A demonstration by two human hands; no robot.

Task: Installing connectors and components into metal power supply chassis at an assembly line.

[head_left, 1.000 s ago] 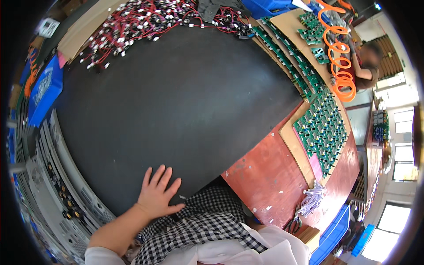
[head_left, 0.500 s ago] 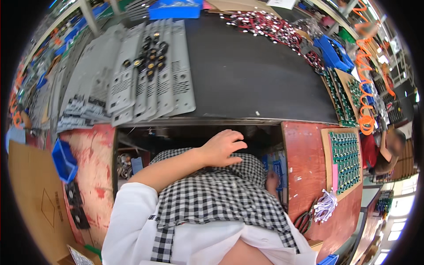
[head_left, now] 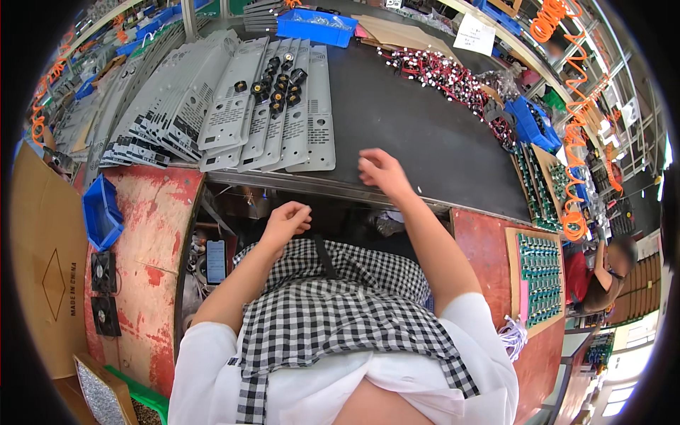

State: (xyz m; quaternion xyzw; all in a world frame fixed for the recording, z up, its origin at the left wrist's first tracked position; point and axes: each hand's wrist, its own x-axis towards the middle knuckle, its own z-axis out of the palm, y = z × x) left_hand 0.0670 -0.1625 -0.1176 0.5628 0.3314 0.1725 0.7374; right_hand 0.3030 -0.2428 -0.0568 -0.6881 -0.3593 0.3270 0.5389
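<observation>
My left hand hovers over my lap at the front edge of the workbench, its fingers curled together. Whatever it may hold is hidden. Over the dark mat, just beyond the bench edge, is my right hand, with bent fingers closed toward the thumb; no object shows in it. Nearest to both hands are grey perforated metal panels, overlapping in a row at the left. Several black knob-like parts with brass-coloured centres lie in a pile on them. A black strap lies on my checked apron.
Red-and-black wire leads are heaped at the back right, near a blue bin. Green circuit boards sit on cardboard at the right. A blue tray and black fans are at the left. A co-worker is at far right.
My right hand has come up from beside my lap to above the mat. My left hand has moved left and its outstretched fingers have curled. The view has shifted.
</observation>
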